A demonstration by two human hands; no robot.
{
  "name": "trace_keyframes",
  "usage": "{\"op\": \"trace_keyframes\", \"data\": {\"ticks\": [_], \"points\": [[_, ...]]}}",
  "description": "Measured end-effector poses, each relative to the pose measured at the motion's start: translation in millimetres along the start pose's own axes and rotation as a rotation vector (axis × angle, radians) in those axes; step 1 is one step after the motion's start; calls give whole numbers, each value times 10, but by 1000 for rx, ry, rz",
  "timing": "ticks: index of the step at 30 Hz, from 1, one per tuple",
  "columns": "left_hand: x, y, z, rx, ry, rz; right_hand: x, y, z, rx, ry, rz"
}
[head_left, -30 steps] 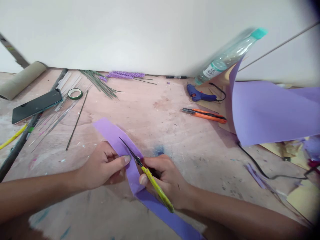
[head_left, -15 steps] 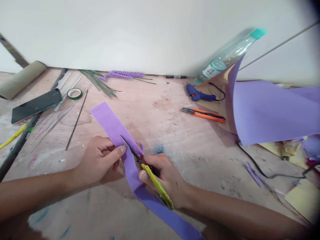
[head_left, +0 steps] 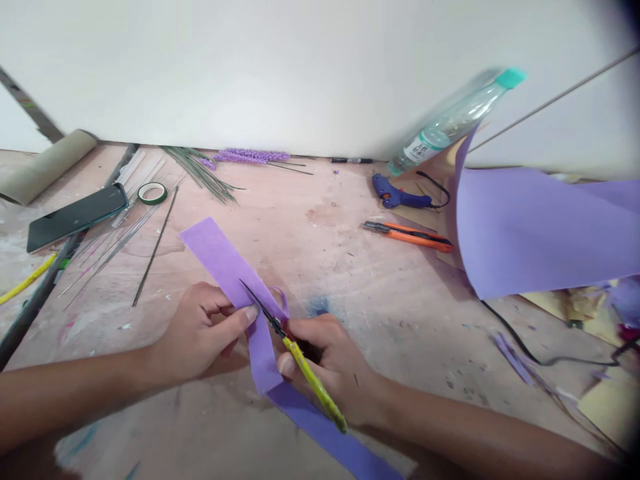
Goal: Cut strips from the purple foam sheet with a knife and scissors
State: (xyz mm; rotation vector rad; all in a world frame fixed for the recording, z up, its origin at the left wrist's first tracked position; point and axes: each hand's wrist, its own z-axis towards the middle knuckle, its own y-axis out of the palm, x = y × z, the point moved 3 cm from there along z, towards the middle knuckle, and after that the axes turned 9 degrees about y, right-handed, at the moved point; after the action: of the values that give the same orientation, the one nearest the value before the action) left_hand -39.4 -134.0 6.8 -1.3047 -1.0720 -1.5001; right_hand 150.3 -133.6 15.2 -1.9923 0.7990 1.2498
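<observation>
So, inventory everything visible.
Flat strip: 1, purple, centre
Scissors: 1, yellow-handled, centre
Curved sheet: 1+, purple, right
Plastic bottle: 1, clear, right
Glue gun: 1, blue, right
Utility knife: 1, orange, right
Marker: 1, black, back
Flower spikes: several, purple, back
Thin stems: many, green, back
Thin wires: many, silvery, left
Tape roll: 1, green, left
Phone: 1, black, left
Cardboard tube: 1, brown, left
Curved rod: 1, yellow, left
Cable: 1, black, right
Paper scraps: several, tan, right
Table: 1, pinkish, beneath
Left hand: 1, pinching strip
Right hand: 1, holding scissors

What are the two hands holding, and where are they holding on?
The left hand pinches the purple strip by its edge, partway along. The right hand holds the scissors by the yellow handle.
</observation>
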Motion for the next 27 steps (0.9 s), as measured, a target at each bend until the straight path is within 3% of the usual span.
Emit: {"op": "trace_keyframes", "data": {"ticks": [5,10,15,20,27], "points": [[8,35,11,-10,-12,-46,10,3,-3,-21,14,19],[-35,61,-11,4,-119,-195,-11,9,5,-41,16,9],[-4,31,8,54,-165,-194,-10,7,7,-17,16,-27],[23,-8,28,111,-137,-146,0,12,3,-1,-6,-29],[-24,-2,1,62,-90,-99,-9,18,5,-20,-22,-27]]}}
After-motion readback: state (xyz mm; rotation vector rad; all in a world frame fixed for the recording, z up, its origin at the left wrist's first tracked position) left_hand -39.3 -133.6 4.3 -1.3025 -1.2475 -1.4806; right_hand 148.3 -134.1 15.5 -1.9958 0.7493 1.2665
